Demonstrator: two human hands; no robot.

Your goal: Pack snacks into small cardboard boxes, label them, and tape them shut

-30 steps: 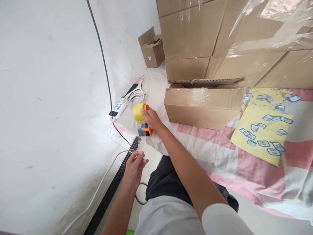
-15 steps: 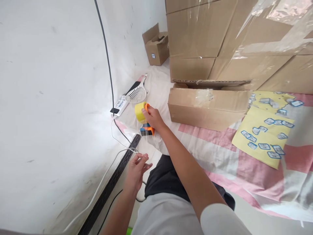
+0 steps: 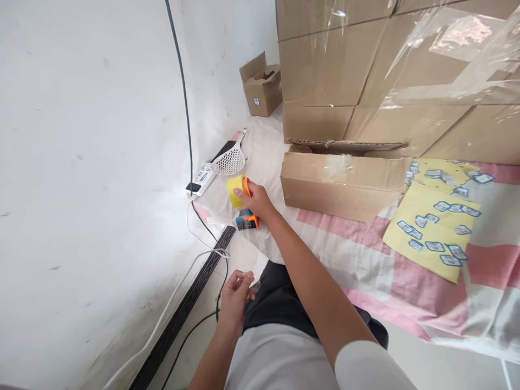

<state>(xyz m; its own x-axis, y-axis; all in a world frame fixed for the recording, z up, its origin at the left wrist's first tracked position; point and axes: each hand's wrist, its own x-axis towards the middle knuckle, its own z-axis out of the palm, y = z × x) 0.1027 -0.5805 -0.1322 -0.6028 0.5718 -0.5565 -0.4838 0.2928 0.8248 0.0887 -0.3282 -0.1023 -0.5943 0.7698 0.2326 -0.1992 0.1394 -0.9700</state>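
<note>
With my right hand (image 3: 257, 202) I am gripping the tape dispenser (image 3: 235, 192), fingers closing around its yellow-and-orange roll end, at the near corner of the pink-and-white cloth (image 3: 426, 303); whether the dispenser is resting there, I cannot tell. My left hand (image 3: 234, 297) is hovering nearer my body, thumb and fingertips pinching together; a clear wisp (image 3: 256, 285), perhaps the tape's loose end, is showing beside them. I am judging that no piece is being cut off yet. On the long carton (image 3: 317, 192), a clear tape patch (image 3: 337, 167) is already sticking, while the top is gaping.
</note>
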